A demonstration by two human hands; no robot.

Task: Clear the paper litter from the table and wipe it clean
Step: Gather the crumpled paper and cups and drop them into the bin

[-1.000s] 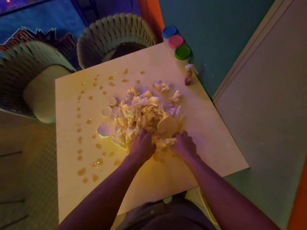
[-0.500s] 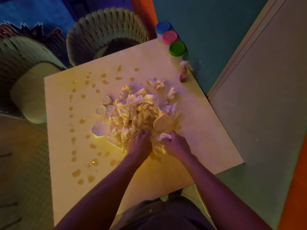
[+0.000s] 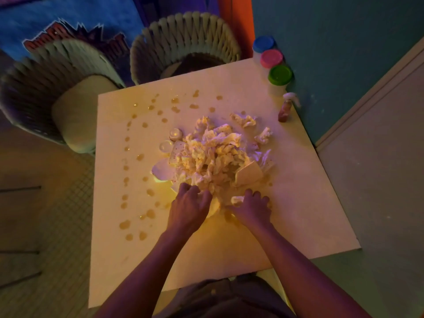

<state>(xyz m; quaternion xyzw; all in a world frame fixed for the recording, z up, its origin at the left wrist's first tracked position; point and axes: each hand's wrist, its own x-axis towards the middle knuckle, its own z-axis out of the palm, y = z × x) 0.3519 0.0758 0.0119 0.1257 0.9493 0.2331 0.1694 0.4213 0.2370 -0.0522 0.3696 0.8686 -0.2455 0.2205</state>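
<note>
A heap of crumpled paper litter (image 3: pixel 213 154) lies in the middle of the square pale table (image 3: pixel 298 203). Two loose paper wads (image 3: pixel 244 119) (image 3: pixel 263 135) sit just beyond it to the right. Flat paper plates and small cups (image 3: pixel 175 134) poke out on the heap's left. My left hand (image 3: pixel 189 208) grips the near left edge of the heap. My right hand (image 3: pixel 252 207) presses the near right edge, fingers curled over a paper scrap. Amber liquid drops (image 3: pixel 125 223) dot the table's left and far sides.
A small spray bottle (image 3: pixel 285 109) stands at the table's far right edge. Three tubs with blue, pink and green lids (image 3: pixel 280 74) line the far right corner by the wall. Two woven chairs (image 3: pixel 183 42) (image 3: pixel 57 92) stand beyond and left of the table.
Both hands stay at the heap's near edge; the left has closed into the paper. The right has drawn slightly nearer. The camera view has shifted.
</note>
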